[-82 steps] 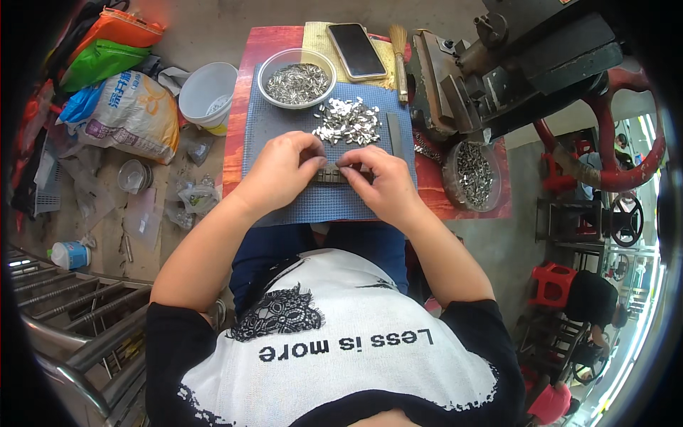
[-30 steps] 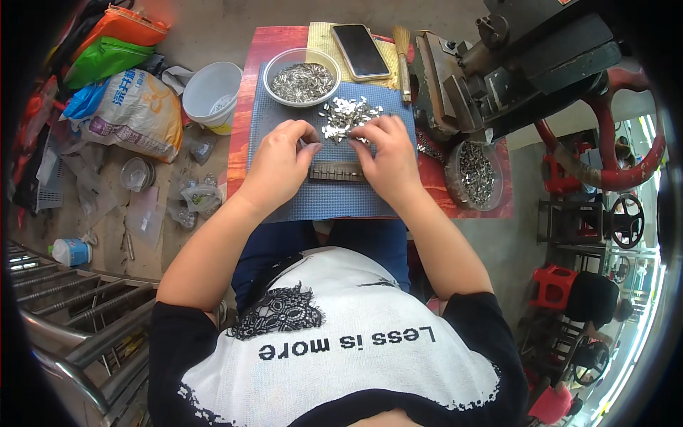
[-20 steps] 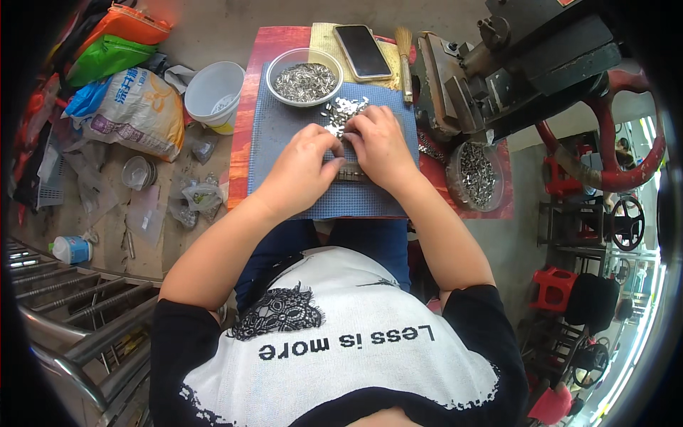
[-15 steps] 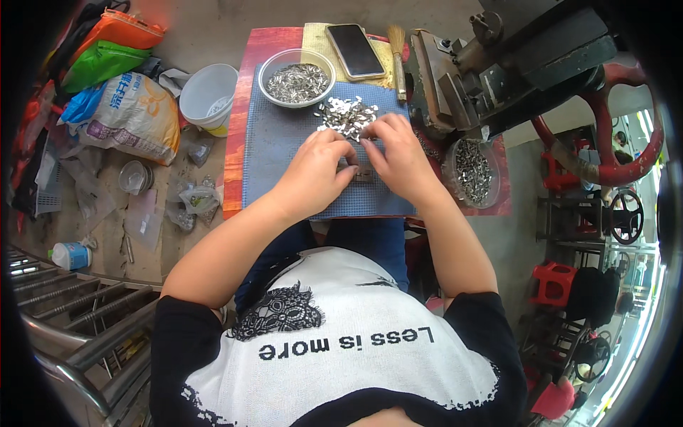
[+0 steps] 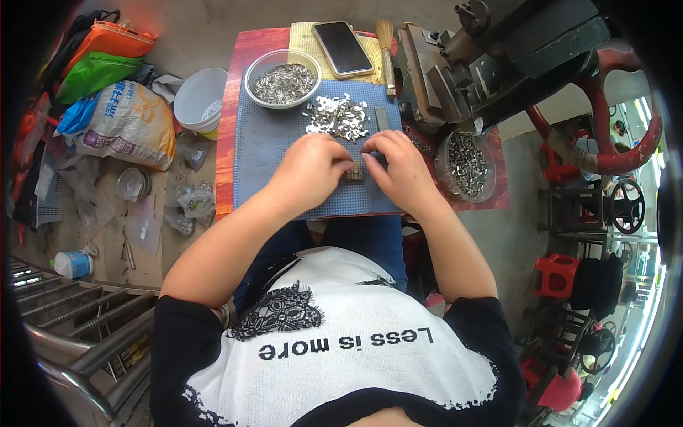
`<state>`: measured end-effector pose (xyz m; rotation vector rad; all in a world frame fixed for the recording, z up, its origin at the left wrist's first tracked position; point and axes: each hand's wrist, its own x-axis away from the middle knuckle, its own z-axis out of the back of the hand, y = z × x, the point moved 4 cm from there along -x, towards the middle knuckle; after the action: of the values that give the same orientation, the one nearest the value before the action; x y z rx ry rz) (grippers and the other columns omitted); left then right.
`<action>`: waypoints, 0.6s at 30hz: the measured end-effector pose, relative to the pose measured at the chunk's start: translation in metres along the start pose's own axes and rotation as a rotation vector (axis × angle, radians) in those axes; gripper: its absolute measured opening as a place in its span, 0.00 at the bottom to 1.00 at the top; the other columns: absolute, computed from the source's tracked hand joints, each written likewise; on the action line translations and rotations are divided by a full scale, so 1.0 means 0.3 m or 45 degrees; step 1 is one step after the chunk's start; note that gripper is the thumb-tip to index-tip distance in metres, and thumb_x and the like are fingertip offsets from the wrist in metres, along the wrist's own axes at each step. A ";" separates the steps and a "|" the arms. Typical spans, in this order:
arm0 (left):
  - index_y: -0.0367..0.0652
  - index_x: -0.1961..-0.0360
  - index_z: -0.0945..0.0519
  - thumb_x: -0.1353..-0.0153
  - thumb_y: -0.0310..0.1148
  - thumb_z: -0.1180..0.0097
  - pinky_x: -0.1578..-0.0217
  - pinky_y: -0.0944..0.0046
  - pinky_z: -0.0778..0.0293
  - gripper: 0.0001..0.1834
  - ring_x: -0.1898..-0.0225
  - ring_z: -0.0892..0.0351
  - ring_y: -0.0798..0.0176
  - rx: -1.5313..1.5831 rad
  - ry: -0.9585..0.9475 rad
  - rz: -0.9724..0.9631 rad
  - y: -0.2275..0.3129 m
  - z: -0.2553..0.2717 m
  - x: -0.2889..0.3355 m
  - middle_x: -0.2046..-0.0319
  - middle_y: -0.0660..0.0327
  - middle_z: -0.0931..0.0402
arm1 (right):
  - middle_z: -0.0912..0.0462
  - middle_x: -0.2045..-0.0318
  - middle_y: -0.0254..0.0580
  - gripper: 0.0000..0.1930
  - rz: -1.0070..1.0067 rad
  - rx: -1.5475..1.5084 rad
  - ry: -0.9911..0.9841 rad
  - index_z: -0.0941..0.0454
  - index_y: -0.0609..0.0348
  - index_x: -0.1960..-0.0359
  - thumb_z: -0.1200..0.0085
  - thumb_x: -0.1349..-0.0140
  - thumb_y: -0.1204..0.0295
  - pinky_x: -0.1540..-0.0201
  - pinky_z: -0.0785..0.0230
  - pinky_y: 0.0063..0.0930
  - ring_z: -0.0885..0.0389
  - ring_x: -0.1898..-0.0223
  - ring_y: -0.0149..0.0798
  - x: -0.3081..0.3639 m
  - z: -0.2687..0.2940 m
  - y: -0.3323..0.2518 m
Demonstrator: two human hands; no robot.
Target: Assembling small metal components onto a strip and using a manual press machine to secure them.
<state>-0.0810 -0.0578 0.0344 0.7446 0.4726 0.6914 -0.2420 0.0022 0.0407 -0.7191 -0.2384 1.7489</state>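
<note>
A small metal block (image 5: pixel 353 173) with slots lies on the blue ribbed mat (image 5: pixel 270 192), between my two hands. My left hand (image 5: pixel 307 171) is closed at its left side, thumb and curled fingers close together by the block's edge. What those fingertips hold is too small to make out. My right hand (image 5: pixel 402 169) is at the block's upper right, thumb and forefinger tips nearly meeting in a pinch; anything between them cannot be made out. Just beyond the fingers is a loose heap of small shiny metal pieces (image 5: pixel 340 117).
A clear bowl of metal pieces (image 5: pixel 283 84) stands far left on the mat, another tub (image 5: pixel 466 167) at right. Behind are a phone (image 5: pixel 343 48) on a yellow cloth and a brush (image 5: pixel 387 64). A grey flat bar (image 5: pixel 383 121) lies beside the heap. A heavy machine (image 5: pixel 455 85) borders the right.
My right hand has drawn back from the heap toward the block, uncovering the grey bar. My left hand stays beside the block. The whole view has shifted slightly.
</note>
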 end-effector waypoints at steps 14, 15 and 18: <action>0.38 0.65 0.15 0.53 0.26 0.29 0.56 0.57 0.26 0.12 0.58 0.23 0.52 -0.059 0.240 -0.031 -0.065 0.077 0.156 0.64 0.58 0.21 | 0.22 0.67 0.43 0.12 -0.084 -0.249 -0.032 0.24 0.60 0.68 0.32 0.44 0.68 0.53 0.32 0.39 0.25 0.59 0.48 -0.031 -0.035 -0.024; 0.39 0.65 0.15 0.53 0.26 0.29 0.56 0.56 0.26 0.12 0.58 0.23 0.52 -0.065 0.245 -0.033 -0.068 0.075 0.154 0.64 0.58 0.21 | 0.22 0.67 0.43 0.12 -0.081 -0.252 -0.033 0.24 0.60 0.68 0.32 0.44 0.68 0.53 0.32 0.39 0.25 0.59 0.48 -0.031 -0.048 -0.027; 0.39 0.65 0.16 0.52 0.27 0.29 0.55 0.56 0.26 0.12 0.58 0.23 0.52 -0.055 0.225 -0.041 -0.070 0.065 0.130 0.63 0.58 0.21 | 0.24 0.66 0.43 0.13 -0.035 -0.163 -0.034 0.24 0.60 0.69 0.32 0.45 0.67 0.54 0.34 0.38 0.27 0.58 0.48 -0.033 -0.072 -0.035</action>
<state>-0.0342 -0.0500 0.0257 0.6365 0.6277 0.7384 -0.2197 -0.0081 0.0322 -0.7811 -0.3794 1.7296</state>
